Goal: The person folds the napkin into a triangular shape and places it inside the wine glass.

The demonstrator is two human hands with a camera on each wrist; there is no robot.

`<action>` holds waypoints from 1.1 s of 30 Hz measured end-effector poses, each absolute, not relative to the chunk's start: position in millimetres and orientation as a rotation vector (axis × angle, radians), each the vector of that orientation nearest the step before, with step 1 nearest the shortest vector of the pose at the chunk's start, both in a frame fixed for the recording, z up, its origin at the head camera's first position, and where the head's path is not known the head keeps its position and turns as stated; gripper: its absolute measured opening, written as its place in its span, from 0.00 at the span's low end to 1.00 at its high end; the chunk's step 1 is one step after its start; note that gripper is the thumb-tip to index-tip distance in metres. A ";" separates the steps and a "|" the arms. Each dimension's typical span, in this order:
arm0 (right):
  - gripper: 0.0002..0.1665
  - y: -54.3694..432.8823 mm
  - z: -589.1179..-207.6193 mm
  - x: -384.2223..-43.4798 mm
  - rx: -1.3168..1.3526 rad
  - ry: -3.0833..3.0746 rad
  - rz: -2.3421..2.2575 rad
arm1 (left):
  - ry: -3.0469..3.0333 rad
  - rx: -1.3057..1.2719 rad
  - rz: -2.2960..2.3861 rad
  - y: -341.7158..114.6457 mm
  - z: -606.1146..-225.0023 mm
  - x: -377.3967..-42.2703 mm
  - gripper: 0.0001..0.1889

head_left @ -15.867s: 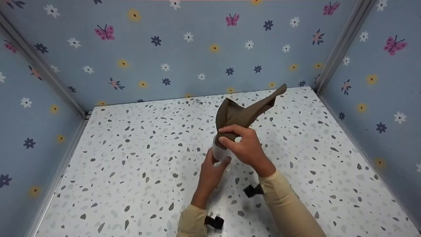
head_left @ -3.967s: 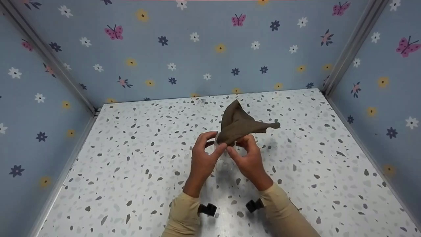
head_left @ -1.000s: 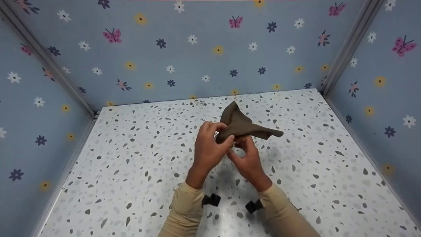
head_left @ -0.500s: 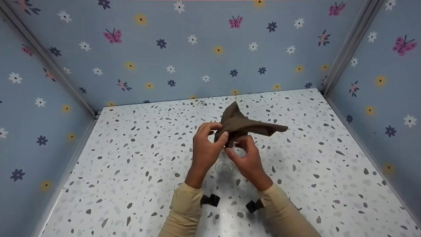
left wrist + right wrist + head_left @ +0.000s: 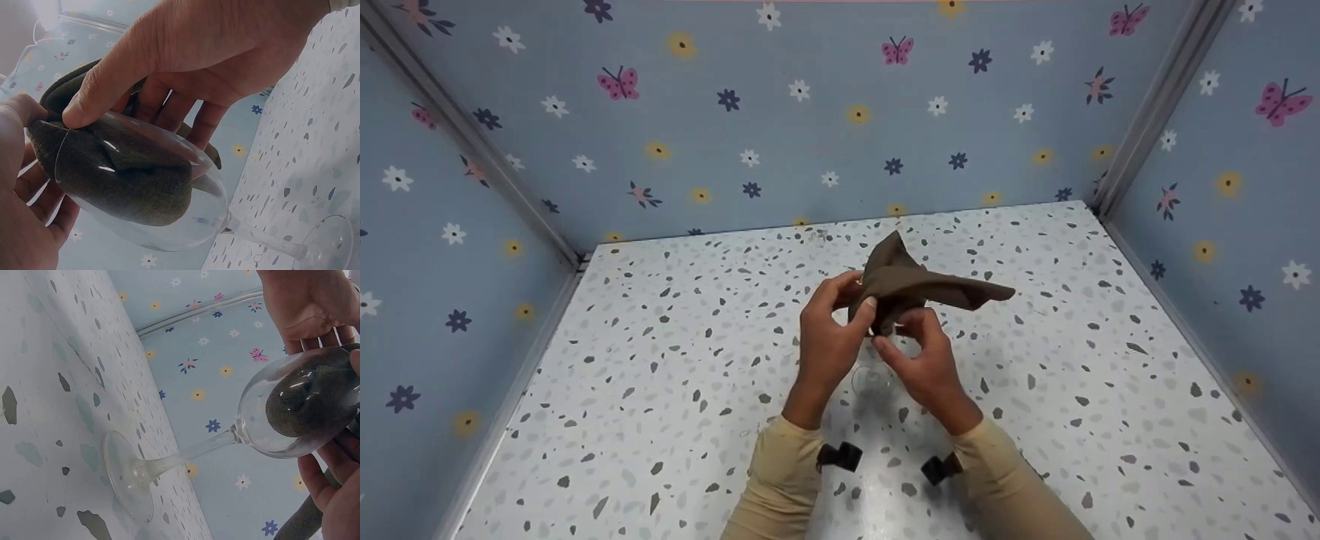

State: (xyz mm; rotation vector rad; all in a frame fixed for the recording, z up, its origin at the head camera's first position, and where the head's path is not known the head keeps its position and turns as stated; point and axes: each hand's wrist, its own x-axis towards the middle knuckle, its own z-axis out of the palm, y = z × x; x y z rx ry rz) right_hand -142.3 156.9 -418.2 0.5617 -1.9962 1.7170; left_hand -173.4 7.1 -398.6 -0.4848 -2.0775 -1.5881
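Observation:
A clear wine glass (image 5: 256, 419) stands with its foot on the speckled tabletop. A dark olive-brown cloth napkin (image 5: 937, 286) is stuffed partway down its bowl, and its folds flare out above the rim, one pointing up and one reaching right. My left hand (image 5: 829, 341) pinches the napkin at the rim, thumb on the cloth and fingers behind the bowl in the left wrist view. My right hand (image 5: 926, 367) holds the bowl near the rim from the other side, its fingers curled against the glass. The napkin's rounded lower end shows through the glass.
The white tabletop (image 5: 660, 390) is speckled grey. Blue walls (image 5: 810, 112) printed with flowers and butterflies enclose it at the back and both sides, with metal strips at the corners. A dark wrist mount (image 5: 844, 456) sits on each beige sleeve.
Earlier the right hand gripped the napkin from above while the left held the glass; now both are at the rim. Lately the left thumb slid back slightly and the napkin's right fold rose.

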 end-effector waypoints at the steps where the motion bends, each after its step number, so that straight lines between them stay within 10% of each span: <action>1: 0.19 156.9 -418.0 -142.1 0.562 -1.999 1.715 | -2.076 -0.493 -1.587 7.1 -398.6 -173.5 0.18; 33: 0.32 156.6 -421.3 -143.7 0.705 -1.901 1.565 | -2.036 -0.547 -1.644 0.1 -398.7 -173.9 0.14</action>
